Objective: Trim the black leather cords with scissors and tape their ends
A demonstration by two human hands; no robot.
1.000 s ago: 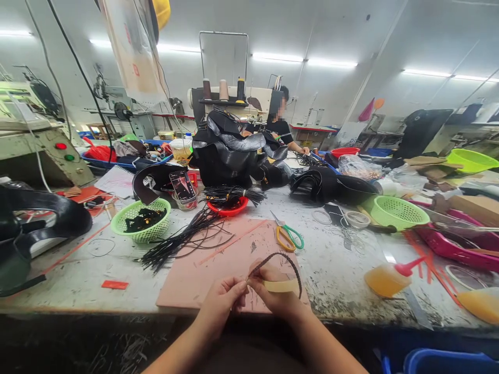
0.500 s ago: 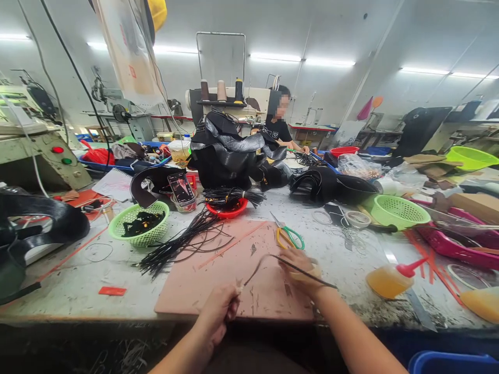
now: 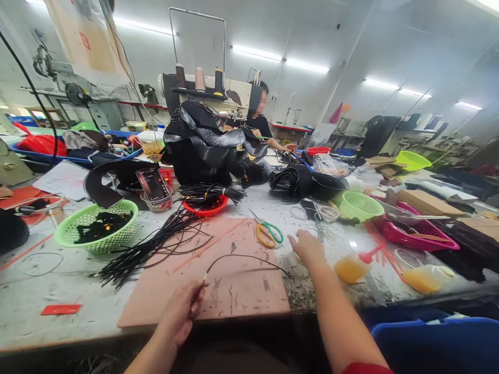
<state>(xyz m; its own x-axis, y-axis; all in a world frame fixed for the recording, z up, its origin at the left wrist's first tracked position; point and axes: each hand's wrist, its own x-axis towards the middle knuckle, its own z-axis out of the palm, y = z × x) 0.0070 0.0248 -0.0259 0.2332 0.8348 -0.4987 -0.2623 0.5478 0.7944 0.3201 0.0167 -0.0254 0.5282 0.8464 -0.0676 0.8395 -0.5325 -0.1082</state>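
We grip a dark cord (image 3: 242, 255) in our left hand (image 3: 183, 305) — it arcs over the pink board (image 3: 245, 297)
Our right hand (image 3: 310, 248) is near the scissors (image 3: 268, 235) — open or closed, we cannot tell

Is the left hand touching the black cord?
Touching: the head view shows the left hand closed around the black cord, which arches over the pink board.

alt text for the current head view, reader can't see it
A person's left hand holds a thin dark cord arching over a pink board; the right hand is beside scissors on a cluttered workbench. Farther back are bundled black cords and a red bowl.
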